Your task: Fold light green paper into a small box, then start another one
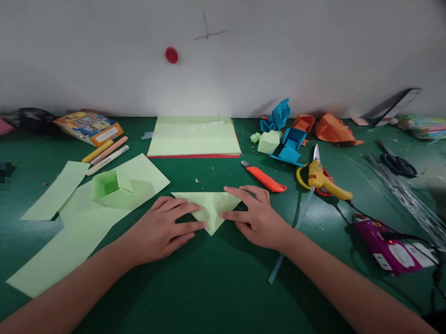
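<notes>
A light green sheet of paper [212, 211], folded into a triangle with its point toward me, lies on the green table between my hands. My left hand [168, 226] holds its left side, with the fingertips on the paper near the central crease. On the right side, my right hand [260, 215] has one finger at the top edge and others on the face near the crease. A small open green paper box [106, 186] sits at left on larger green paper pieces [89, 230].
Behind are a stack of green paper [195, 136], an orange cutter [265, 178], scissors [315, 154] and a yellow glue gun [324, 181]. Blue folded paper [292, 140] and orange paper [335, 128] lie near the wall. A purple power strip [389, 248] with cables is at right; crayons [107, 152] at left.
</notes>
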Tool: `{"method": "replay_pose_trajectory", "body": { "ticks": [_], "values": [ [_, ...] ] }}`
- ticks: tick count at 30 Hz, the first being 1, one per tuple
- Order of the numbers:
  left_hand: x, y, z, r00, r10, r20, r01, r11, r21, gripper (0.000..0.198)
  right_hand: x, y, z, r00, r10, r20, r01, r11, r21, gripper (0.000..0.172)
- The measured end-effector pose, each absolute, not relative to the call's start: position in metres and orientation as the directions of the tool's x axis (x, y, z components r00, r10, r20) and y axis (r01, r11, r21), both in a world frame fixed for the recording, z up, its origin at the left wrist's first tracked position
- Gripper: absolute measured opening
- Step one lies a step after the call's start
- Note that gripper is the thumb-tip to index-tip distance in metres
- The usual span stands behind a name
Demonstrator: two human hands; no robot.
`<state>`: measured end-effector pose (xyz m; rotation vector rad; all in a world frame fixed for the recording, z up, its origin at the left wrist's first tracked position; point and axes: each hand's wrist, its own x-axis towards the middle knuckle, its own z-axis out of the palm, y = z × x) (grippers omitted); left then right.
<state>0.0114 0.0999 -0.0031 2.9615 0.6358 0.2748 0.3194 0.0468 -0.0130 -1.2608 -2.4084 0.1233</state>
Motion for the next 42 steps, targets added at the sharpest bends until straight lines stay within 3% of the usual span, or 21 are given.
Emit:
{"method": "replay_pose_trajectory", "body": {
  "ticks": [7,24,42],
  "values": [
    [0.0114,0.0998,-0.0041,0.894,0.413,0.171,0.394,-0.909,0.134,0.036,0.3165,0.0442,-0.0108,-0.633,0.737,0.237,0.73,0.67,-0.136,0.054],
    [0.0113,0.099,-0.005,0.885,0.423,0.194,0.404,-0.905,0.133,0.035,0.3174,0.0448,-0.011,-0.63,0.758,0.169,0.742,0.652,-0.157,0.052],
    [0.011,0.098,-0.0053,0.888,0.425,0.175,0.408,-0.904,0.124,0.036,0.3136,0.041,-0.0111,-0.653,0.726,0.215,0.716,0.684,-0.135,0.048]
  ]
}}
